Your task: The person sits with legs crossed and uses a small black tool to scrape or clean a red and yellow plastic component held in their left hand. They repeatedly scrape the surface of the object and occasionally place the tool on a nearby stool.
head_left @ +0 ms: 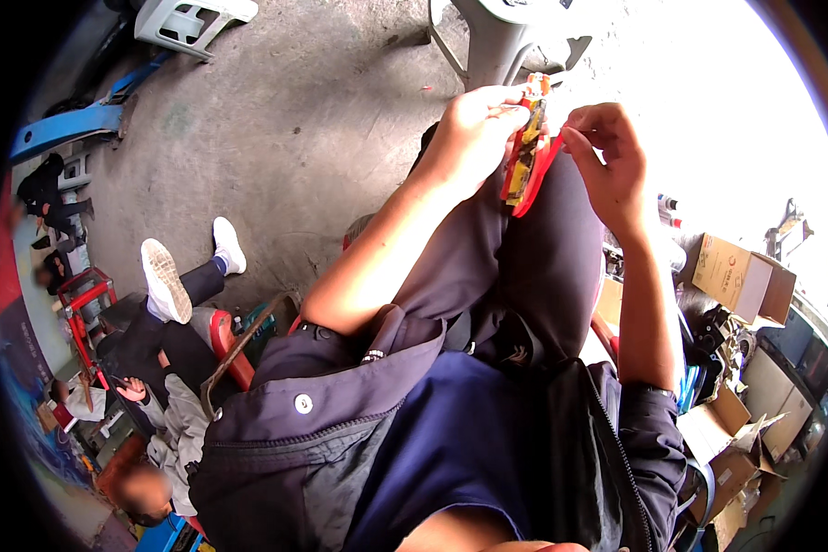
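Note:
My left hand (474, 138) is closed round the upper part of a long, narrow red piece with yellow and black patches (524, 152), held upright above my lap. Its exact kind I cannot make out. Along the right side of that piece runs a thin red strip (545, 173), curving away from it toward the top. The upper end of the strip is pinched between the thumb and fingers of my right hand (612, 152). My dark trousers (552, 267) lie beneath both hands.
A grey plastic stool (492, 41) stands ahead, another stool (193, 23) at the far left. On the left, a seated person (179, 377) stretches out legs in white shoes, near a blue metal arm (69, 129). Cardboard boxes (731, 276) and clutter fill the right side.

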Action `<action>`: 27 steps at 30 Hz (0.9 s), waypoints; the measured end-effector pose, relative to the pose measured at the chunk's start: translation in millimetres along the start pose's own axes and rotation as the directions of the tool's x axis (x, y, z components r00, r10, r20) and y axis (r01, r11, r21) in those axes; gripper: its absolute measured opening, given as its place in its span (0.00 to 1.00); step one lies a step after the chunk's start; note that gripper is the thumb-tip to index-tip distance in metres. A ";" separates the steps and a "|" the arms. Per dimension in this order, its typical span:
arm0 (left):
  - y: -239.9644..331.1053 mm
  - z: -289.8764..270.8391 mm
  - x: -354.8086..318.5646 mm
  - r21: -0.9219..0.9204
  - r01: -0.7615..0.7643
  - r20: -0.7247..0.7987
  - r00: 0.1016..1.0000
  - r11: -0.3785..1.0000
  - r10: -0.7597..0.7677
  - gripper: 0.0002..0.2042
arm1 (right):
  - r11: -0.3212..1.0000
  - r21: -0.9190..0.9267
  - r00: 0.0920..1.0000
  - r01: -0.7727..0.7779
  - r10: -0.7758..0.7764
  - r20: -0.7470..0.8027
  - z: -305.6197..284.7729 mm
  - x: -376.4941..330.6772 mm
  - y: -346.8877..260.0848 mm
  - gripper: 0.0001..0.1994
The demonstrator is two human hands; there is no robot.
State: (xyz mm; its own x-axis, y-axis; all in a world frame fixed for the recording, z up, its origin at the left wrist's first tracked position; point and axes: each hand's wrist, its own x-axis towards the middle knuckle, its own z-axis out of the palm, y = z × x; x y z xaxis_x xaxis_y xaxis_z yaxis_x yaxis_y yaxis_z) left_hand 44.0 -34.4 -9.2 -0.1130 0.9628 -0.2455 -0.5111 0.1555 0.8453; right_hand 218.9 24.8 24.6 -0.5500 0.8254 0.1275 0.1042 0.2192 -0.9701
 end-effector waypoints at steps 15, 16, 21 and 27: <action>-4.5 17.8 -7.9 0.359 -0.216 0.041 0.976 0.908 0.216 0.10 | 0.987 0.158 0.997 -0.008 -0.004 0.079 -13.8 -2.1 -8.4 0.07; -4.9 19.3 -8.2 0.319 -0.210 0.040 0.977 0.924 0.208 0.10 | 0.978 0.207 0.998 0.002 -0.015 0.064 -15.4 -1.7 -4.1 0.07; -13.7 19.0 -18.5 -0.096 -0.030 0.042 0.999 0.995 0.034 0.12 | 0.937 0.350 0.999 -0.010 -0.006 0.044 -17.4 -4.5 -2.9 0.08; -35.8 22.0 -34.2 -0.158 -0.036 0.048 0.998 0.987 0.044 0.11 | 0.898 0.426 0.993 -0.109 0.081 0.084 -13.8 -9.9 -11.0 0.09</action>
State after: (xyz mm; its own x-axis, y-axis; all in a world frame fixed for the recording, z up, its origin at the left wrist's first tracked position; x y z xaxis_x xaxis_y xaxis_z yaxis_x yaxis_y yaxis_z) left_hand 84.9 -68.0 -20.6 -0.0947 0.9782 -0.1847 -0.6349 0.0836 0.7681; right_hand 234.6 21.4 36.9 -0.6075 0.7937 0.0310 -0.1997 -0.1149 -0.9731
